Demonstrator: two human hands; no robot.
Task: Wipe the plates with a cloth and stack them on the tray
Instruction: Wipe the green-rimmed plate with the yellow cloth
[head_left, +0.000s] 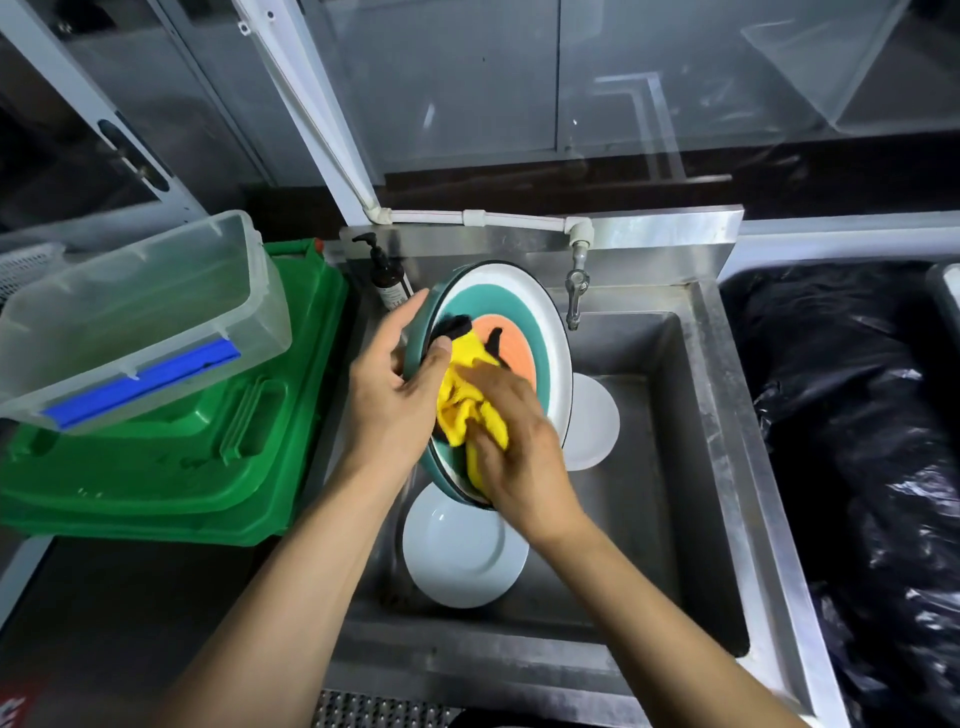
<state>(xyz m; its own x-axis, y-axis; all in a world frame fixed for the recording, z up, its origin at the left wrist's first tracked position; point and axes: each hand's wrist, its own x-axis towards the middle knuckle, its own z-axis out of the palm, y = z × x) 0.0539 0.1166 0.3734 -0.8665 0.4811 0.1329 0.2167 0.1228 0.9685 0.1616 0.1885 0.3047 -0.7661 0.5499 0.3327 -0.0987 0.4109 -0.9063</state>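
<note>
A large plate (524, 312) with white, teal and orange rings is held tilted on edge over the steel sink (696, 467). My left hand (395, 389) grips its left rim, thumb on the face. My right hand (514, 447) presses a yellow and black cloth (467, 395) against the plate's lower face, with its fingers curled round the cloth. Two white plates lie in the sink: one (462, 551) below the held plate, another (592, 421) partly hidden behind it. A green tray (156, 483) sits left of the sink.
A clear plastic box (140, 317) with a blue clip rests tilted on the green tray. A pump bottle (387, 280) stands at the sink's back left and a tap (576, 291) at the back. A bin lined with a black bag (857, 441) is on the right.
</note>
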